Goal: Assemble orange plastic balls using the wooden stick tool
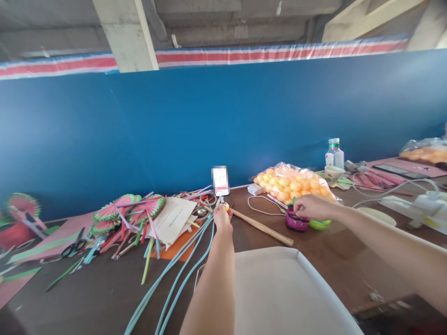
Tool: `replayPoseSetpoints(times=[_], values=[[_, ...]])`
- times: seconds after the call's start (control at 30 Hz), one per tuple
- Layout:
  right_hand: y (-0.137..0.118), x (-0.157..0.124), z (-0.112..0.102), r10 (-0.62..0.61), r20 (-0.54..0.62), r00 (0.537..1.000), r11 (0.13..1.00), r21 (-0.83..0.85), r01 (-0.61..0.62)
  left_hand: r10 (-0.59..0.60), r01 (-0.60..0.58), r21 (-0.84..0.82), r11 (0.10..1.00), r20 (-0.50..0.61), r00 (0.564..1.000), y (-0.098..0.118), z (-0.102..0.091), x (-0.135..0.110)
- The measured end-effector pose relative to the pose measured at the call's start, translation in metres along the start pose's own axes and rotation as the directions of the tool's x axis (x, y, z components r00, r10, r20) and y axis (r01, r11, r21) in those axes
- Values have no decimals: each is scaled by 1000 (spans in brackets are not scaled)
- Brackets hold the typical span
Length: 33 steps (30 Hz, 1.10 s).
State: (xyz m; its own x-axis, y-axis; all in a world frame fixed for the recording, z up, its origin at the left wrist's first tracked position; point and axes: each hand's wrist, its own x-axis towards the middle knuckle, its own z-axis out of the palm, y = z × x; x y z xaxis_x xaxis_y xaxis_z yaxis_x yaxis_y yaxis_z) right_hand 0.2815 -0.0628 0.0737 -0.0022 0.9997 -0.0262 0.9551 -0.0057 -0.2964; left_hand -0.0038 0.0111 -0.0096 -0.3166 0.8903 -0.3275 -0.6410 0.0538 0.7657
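Observation:
My left hand (222, 218) is stretched out over the middle of the table, its fingers closed round a small orange ball (226, 206). Bundled pale blue cords (181, 253) run just left of that wrist, and a wooden stick (263, 227) lies to its right. Further right, my right hand (310, 207) is closed with fingertips at the top of a small purple container (297, 224); what they pinch, if anything, is hidden. A bright green piece (319, 225), perhaps its lid, lies beside the container.
A white tray (279, 284) stands in front of me. Behind are a clear bag of orange balls (293, 184) and a bottle (334, 153). Paper fans (146, 209), papers and scissors (74, 246) crowd the left. A blue partition (209, 121) closes off the back.

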Motion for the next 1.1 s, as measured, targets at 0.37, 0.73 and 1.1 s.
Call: replayPoseSetpoints(times=[0.37,0.73,1.1], values=[[-4,-5,-3,-24,70,997,814,580,-21,-19,19,-4,1000,-4,1000,2,1,-2],[-109,18,24,-75,138,988,-3,990,-139,-21,21,8,1000,-8,1000,5,1,-4],[-189,68,95,15,260,965,-440,869,-227,15,-17,-38,999,-63,998,7,3,0]])
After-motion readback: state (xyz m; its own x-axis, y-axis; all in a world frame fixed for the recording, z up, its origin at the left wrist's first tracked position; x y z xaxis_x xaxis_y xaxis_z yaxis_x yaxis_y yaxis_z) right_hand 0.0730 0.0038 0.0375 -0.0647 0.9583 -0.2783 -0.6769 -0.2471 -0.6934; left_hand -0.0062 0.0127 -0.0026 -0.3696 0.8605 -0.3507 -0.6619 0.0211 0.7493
